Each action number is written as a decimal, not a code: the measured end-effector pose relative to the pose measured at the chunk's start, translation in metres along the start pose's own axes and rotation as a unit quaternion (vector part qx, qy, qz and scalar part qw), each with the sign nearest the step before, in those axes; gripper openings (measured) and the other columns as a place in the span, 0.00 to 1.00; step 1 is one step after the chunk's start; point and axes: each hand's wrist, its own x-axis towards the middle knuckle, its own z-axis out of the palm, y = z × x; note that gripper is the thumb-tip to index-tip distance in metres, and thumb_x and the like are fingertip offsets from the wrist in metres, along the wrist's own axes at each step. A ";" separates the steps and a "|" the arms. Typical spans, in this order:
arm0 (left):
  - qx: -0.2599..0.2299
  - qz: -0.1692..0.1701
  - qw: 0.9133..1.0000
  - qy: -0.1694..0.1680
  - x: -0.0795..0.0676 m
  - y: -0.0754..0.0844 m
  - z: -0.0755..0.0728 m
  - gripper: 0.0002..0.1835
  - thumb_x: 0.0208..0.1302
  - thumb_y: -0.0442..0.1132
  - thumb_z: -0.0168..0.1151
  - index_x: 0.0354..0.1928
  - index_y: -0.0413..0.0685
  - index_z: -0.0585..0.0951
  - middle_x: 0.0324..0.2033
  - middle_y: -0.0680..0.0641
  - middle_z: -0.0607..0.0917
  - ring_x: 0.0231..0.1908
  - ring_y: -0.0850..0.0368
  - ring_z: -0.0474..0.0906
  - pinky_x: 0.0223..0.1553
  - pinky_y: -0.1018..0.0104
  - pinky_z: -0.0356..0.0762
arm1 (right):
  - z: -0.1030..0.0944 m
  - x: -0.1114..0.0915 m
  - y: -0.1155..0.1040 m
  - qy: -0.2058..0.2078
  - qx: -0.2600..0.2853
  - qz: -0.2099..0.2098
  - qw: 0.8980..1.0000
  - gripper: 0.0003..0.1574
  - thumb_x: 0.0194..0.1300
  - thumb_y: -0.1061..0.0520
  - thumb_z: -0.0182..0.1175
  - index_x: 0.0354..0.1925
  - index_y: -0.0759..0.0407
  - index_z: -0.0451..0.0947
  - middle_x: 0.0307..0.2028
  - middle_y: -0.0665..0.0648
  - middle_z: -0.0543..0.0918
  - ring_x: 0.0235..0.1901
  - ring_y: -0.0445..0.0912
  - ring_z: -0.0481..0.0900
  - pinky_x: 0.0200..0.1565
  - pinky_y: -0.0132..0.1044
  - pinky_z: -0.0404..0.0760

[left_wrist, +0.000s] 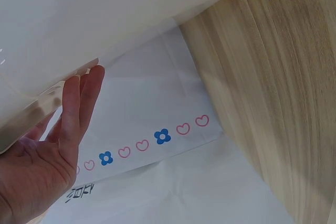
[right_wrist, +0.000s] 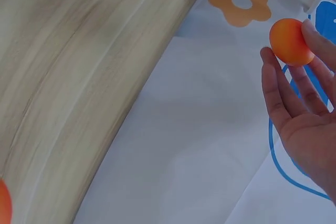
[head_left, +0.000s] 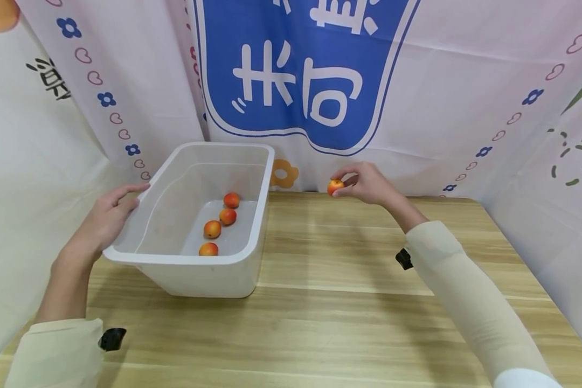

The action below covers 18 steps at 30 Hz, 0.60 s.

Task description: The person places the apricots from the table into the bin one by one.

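1. Your right hand pinches one small red-and-yellow fruit between thumb and fingertips; in the right wrist view the other fingers stand loosely away from it.
2. That fruit is off the table, near its far edge, in front of the printed cloth and well apart from the bin, on the bin's right.
3. Your left hand holds the left side of the white bin at its rim; the left wrist view shows the fingers lying along the outside.
4. Four similar fruits sit on the bin's floor in a loose row toward its right side.
5. Expect the fruit to be light and fairly firm, with a smooth skin that could slip or roll. If it is real, it probably bruises when squeezed or dropped.
6. Take it across its widest part, thumb opposite two fingers, with only enough pressure to stop it turning; a pinch too near either end could squirt it out.
7. The bin looks like thin, light plastic, a little flexible. The rim is the best place to hold it; steady it gently, since a hard pull could tip it and set the loose fruits rolling.
8. An orange-red shape is cut off at the right wrist view's edge; you cannot tell what it is.
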 end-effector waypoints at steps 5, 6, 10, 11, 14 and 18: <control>0.003 0.002 1.000 -0.003 0.000 -0.001 -0.001 0.27 0.83 0.41 0.38 0.76 0.35 0.62 0.69 0.19 0.64 0.33 0.75 0.75 0.29 0.70 0.81 | 0.003 0.007 -0.005 0.000 -0.009 -0.011 1.000 0.22 0.62 0.62 0.75 0.54 0.66 0.86 0.51 0.64 0.87 0.51 0.60 0.86 0.52 0.50 0.86; 0.003 0.003 1.000 -0.002 0.000 -0.001 -0.001 0.27 0.83 0.41 0.38 0.76 0.35 0.62 0.69 0.19 0.64 0.33 0.75 0.75 0.29 0.69 0.81 | 0.003 0.008 -0.006 0.000 -0.011 -0.013 1.000 0.22 0.62 0.63 0.75 0.54 0.66 0.86 0.52 0.64 0.87 0.51 0.60 0.86 0.52 0.50 0.86; 0.002 0.004 1.000 0.002 0.000 -0.001 0.000 0.27 0.83 0.41 0.38 0.76 0.35 0.63 0.68 0.20 0.65 0.32 0.73 0.76 0.28 0.69 0.81 | 0.005 0.012 -0.011 -0.001 -0.016 -0.020 1.000 0.22 0.62 0.63 0.74 0.54 0.67 0.85 0.52 0.65 0.87 0.51 0.60 0.86 0.51 0.49 0.87; 0.002 0.005 1.000 0.003 0.000 -0.001 0.000 0.27 0.83 0.41 0.39 0.76 0.36 0.63 0.68 0.20 0.65 0.32 0.73 0.76 0.28 0.69 0.81 | 0.006 0.014 -0.013 -0.001 -0.016 -0.022 1.000 0.22 0.62 0.63 0.74 0.54 0.67 0.85 0.52 0.65 0.87 0.51 0.60 0.86 0.51 0.49 0.87; 0.001 0.006 1.000 0.003 0.000 -0.002 0.000 0.27 0.83 0.42 0.39 0.76 0.36 0.63 0.68 0.20 0.65 0.32 0.74 0.76 0.28 0.69 0.81 | 0.007 0.017 -0.019 0.004 -0.011 -0.027 1.000 0.21 0.62 0.63 0.74 0.54 0.66 0.86 0.51 0.65 0.88 0.50 0.59 0.86 0.49 0.47 0.87; 0.003 0.007 1.000 0.004 0.001 -0.003 0.001 0.27 0.83 0.42 0.39 0.76 0.37 0.64 0.68 0.21 0.65 0.33 0.74 0.75 0.29 0.69 0.81 | 0.007 0.022 -0.029 0.011 0.000 -0.034 0.999 0.20 0.62 0.64 0.75 0.52 0.66 0.87 0.50 0.63 0.88 0.49 0.57 0.87 0.49 0.46 0.87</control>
